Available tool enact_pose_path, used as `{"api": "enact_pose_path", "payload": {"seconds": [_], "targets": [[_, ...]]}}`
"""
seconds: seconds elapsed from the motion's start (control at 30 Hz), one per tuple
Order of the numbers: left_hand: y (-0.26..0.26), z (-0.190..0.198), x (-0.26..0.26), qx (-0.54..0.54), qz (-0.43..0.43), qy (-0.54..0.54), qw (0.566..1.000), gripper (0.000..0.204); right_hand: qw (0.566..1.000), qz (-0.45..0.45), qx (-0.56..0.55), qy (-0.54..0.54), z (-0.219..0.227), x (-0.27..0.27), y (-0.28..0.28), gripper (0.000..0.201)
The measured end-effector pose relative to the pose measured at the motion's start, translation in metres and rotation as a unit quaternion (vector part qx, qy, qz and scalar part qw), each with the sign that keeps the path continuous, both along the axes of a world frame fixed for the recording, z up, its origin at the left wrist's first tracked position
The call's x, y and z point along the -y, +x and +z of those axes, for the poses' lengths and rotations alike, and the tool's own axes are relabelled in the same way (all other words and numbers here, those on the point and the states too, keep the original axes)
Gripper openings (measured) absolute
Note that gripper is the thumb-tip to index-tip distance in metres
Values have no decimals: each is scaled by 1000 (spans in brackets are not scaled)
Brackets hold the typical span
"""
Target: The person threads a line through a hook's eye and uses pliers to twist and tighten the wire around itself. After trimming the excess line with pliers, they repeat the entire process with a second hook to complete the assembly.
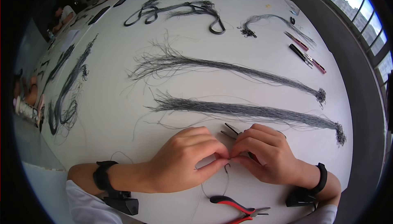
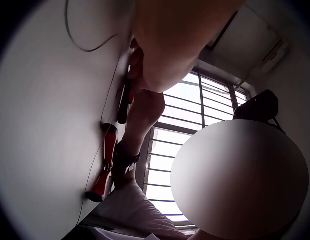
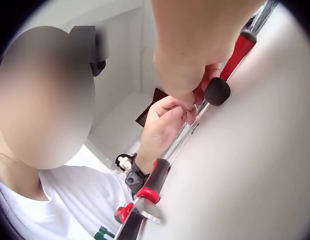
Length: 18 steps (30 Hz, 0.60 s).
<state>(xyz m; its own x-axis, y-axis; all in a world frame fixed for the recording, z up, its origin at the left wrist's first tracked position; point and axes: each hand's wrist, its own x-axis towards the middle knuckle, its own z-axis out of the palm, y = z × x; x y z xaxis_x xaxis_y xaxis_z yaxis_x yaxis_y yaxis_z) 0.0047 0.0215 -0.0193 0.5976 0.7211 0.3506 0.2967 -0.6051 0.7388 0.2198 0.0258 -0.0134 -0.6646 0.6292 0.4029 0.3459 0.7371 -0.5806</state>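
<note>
My left hand [image 1: 182, 154] and right hand [image 1: 266, 152] meet fingertip to fingertip low in the head view. Thumb and forefinger of each pinch a thin fishing line, mostly hidden by the fingertips. Just below them is a small dark fish hook [image 1: 227, 168], with a loop of line running down from it onto the table. In the right wrist view the hook [image 3: 195, 128] shows as a dark speck by the fingers. A pair of pliers [image 1: 231, 129] lies partly hidden beneath my right hand. Red-and-black pliers [image 1: 229, 202] lie in front of me.
Two long bundles of dark line, a nearer bundle [image 1: 229, 108] and a farther bundle [image 1: 237, 69], stretch across the white table [image 1: 110, 113], hooks clustered at their right ends. Cutting tools [image 1: 307, 54] lie at the right. More bundles [image 1: 71, 80] lie left; other people sit around the table.
</note>
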Motion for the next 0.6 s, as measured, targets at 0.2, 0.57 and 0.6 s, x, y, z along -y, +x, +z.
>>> {"api": "enact_pose_path", "payload": {"seconds": [0.2,0.57,0.6], "targets": [[1,6,0,49,2,-57,997,13,998,-43,-35,-27,2,4,-3,19],[0,7,0,69,-12,-114,991,12,997,-18,-57,-41,-1,6,1,15],[-1,7,0,65,-15,-113,991,12,997,-20,-58,-44,-1,6,2,15]]}}
